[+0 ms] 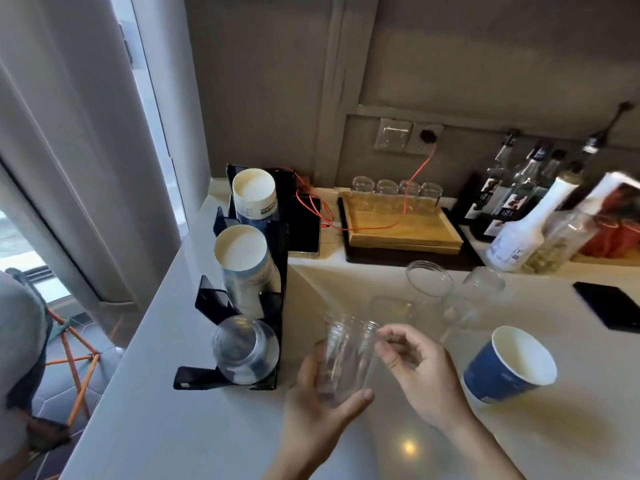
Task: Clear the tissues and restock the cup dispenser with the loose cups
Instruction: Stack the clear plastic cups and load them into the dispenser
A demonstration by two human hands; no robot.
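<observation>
At the near edge of the pale desk [194,341], you are holding a clear plastic cup [346,358] just right of the black cup dispenser [277,271]. Your left hand [318,403] is wrapping its grip around the cup's lower wall, thumb across the front, while your right hand [419,368] is hovering at the rim, fingers curled and loose, pinching nothing that can be made out. The cup looks thin, light and easily crushed, and slippery too, so a gentle hold around the body, as you are taking, probably suits it better than a squeeze at the lip. In the dispenser, two stacks of white paper cups [242,258] are filling the upper slots and a clear stack [242,351] is lying in the lowest slot, likely this cup's home. More loose clear cups [436,285] are lying tipped on the desk farther off to the right, and a blue paper cup [509,365] is leaning near your right wrist, close enough to be knocked. Far behind, a wooden tray [401,226] with glasses, an orange cable [412,181] and a cluster of bottles [519,209] are standing well clear. No tissues are showing.
</observation>
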